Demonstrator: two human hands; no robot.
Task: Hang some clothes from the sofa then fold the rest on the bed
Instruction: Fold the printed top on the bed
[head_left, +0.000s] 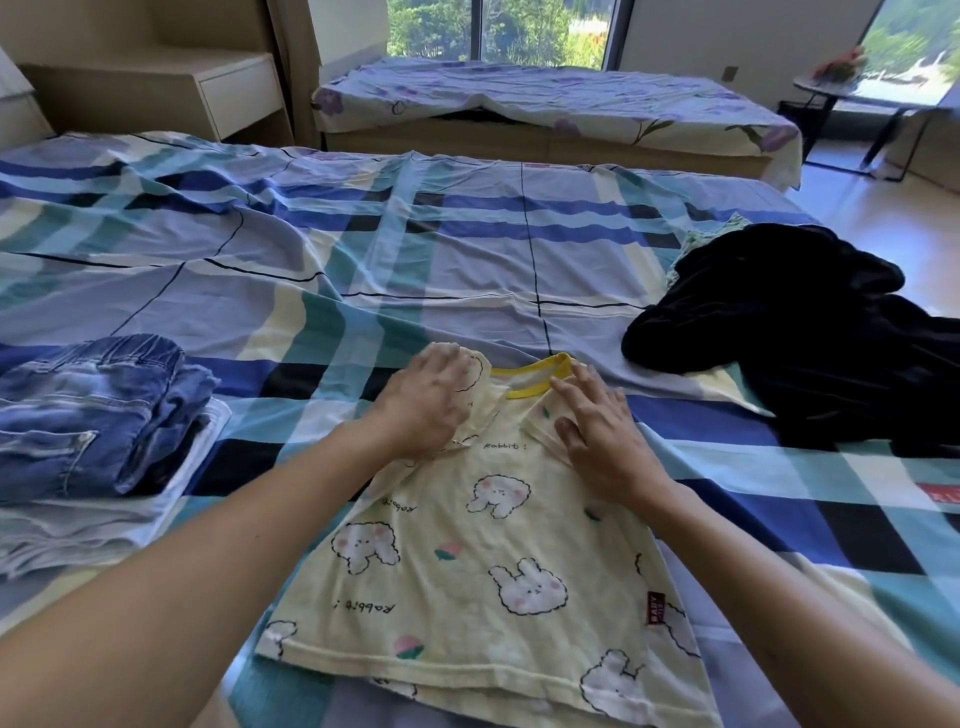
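A pale yellow child's T-shirt (498, 561) with rabbit prints and a yellow collar lies flat on the plaid bed sheet (363, 260) in front of me. Its two sleeves are folded inward near the collar. My left hand (423, 400) presses on the folded left sleeve, fingers curled over the cloth. On the folded right sleeve rests my right hand (597, 426), flat with fingers spread. Folded blue jeans (93, 415) sit on a stack of pale folded clothes (78, 525) at the left. A heap of dark unfolded clothes (810, 332) lies at the right.
A sofa (550, 104) covered with a purple floral sheet stands beyond the bed under the window. A beige bedside cabinet (208, 88) is at the back left. A small dark table (857, 98) with flowers stands at the back right on the pale floor.
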